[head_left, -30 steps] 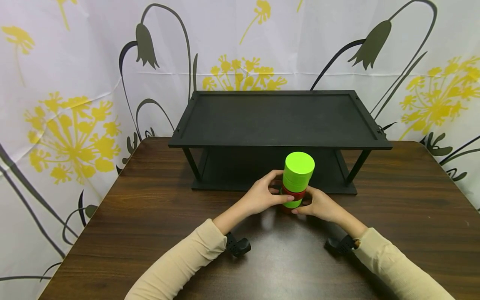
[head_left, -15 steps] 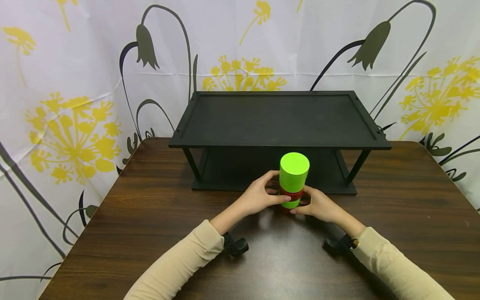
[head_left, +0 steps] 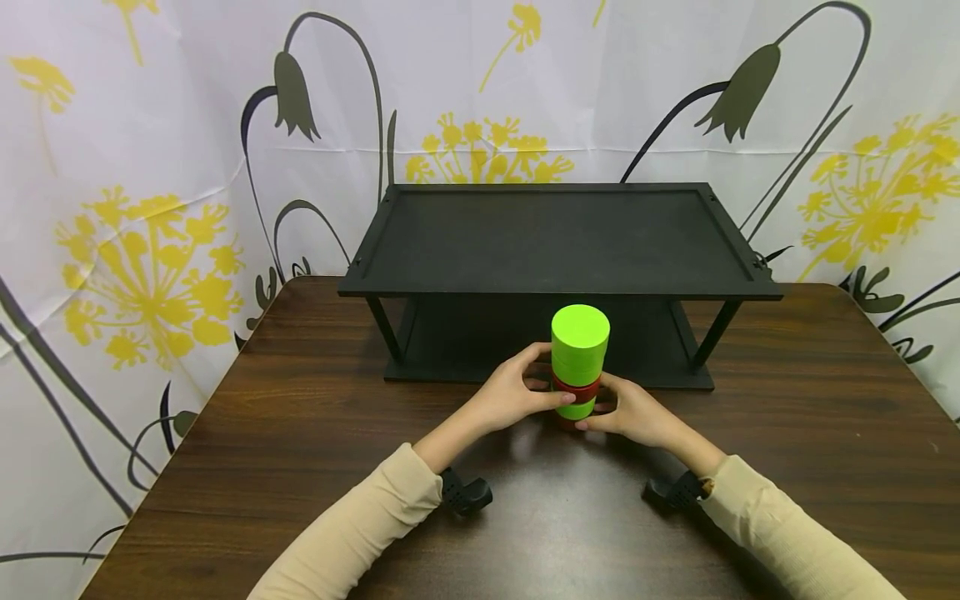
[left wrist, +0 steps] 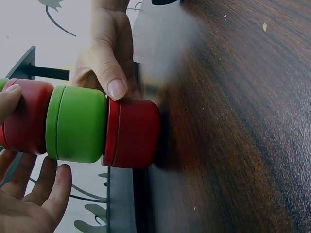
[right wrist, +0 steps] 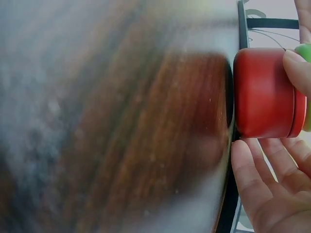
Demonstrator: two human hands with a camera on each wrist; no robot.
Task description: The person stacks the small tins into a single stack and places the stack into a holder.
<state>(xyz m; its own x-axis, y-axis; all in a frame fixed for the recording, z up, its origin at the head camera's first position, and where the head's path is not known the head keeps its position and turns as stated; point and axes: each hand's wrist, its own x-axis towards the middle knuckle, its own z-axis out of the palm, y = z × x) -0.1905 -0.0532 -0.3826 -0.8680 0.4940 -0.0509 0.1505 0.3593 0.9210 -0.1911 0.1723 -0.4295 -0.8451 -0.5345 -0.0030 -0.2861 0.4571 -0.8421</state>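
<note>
A stack of round lidded tins stands upright before me in the head view. A bright green tin (head_left: 580,350) tops it, over an upper red tin (left wrist: 31,119), a lower green tin (left wrist: 80,126) and a bottom red tin (right wrist: 265,92). My left hand (head_left: 512,398) grips the stack at the upper red tin, thumb in front and fingers behind. Lower down, my right hand (head_left: 636,414) holds the bottom red tin, its thumb near the lid edge. Whether the bottom tin touches the table cannot be told.
Behind the stack a black two-tier shelf (head_left: 551,237) stands on the dark wooden table (head_left: 315,417). The stack is in front of its lower tier, and the upper tier overhangs. A flower-patterned curtain (head_left: 187,108) hangs at the back.
The stack of tins has slid a little to the left in the head view, both hands moving along with it. Their grips look the same.
</note>
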